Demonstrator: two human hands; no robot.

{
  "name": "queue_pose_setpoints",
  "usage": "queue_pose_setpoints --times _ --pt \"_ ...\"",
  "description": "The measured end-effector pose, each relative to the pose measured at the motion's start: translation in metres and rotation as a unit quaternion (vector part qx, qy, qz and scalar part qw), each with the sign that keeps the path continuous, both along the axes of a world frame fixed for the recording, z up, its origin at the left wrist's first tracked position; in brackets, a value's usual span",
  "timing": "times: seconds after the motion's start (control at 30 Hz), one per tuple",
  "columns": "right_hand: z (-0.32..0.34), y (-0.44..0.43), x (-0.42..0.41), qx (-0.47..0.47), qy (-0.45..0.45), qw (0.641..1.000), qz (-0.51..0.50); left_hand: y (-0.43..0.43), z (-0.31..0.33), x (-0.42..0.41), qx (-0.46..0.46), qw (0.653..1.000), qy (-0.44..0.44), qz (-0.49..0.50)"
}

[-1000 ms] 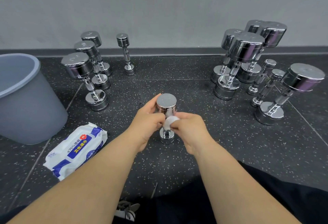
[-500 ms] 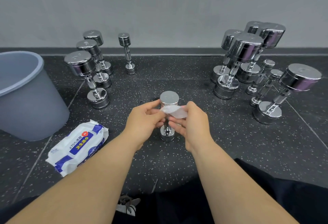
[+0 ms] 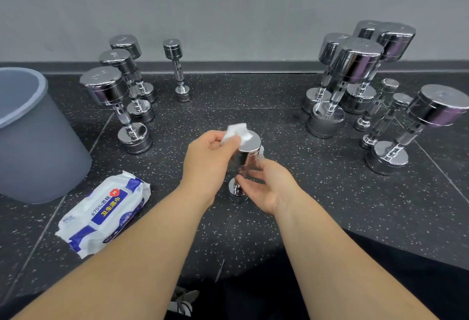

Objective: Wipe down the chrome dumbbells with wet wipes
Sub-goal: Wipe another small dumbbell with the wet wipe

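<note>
A small chrome dumbbell stands upright on the dark speckled floor in front of me. My left hand pinches a folded white wet wipe and presses it on the top face of the dumbbell's upper head. My right hand curls around the dumbbell's handle and lower part of the upper head, steadying it. The lower head rests on the floor, partly hidden by my right fingers.
A grey bin stands at the left. A blue-and-white wet wipe pack lies near my left forearm. Several upright chrome dumbbells stand back left, a thin one behind, and larger ones at right.
The wipe, held between both hands half a second ago, is now in my left hand alone on top of the dumbbell. My right hand dropped to grip the dumbbell.
</note>
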State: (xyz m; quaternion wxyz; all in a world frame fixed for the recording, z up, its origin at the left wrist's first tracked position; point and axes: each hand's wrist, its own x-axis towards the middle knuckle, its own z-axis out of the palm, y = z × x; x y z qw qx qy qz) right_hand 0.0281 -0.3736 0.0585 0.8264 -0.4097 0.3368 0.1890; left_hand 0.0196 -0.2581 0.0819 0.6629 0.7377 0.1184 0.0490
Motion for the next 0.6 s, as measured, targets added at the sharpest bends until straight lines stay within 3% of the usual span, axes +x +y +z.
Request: queue_pose_setpoints --times 0.2,0.3,0.43,0.53,0.6 --pt "-0.005 0.000 0.002 -0.006 -0.009 1.000 -0.016 0.001 -0.013 -0.022 0.073 0.995 0.030 -0.066" --pt "-0.003 -0.004 0.001 -0.004 -0.035 0.999 -0.009 -0.009 -0.007 -0.023 0.078 0.994 0.004 -0.074" --pt "-0.012 -0.002 0.006 -0.121 -0.052 0.988 0.076 -0.006 0.003 -0.011 0.082 0.995 -0.024 -0.045" --pt "-0.021 0.001 0.008 -0.241 -0.135 0.952 0.136 -0.008 0.000 -0.005 0.054 0.996 -0.019 -0.073" --pt "-0.026 0.001 0.011 -0.264 -0.182 0.935 0.151 -0.009 -0.004 0.000 0.023 0.997 -0.013 -0.078"
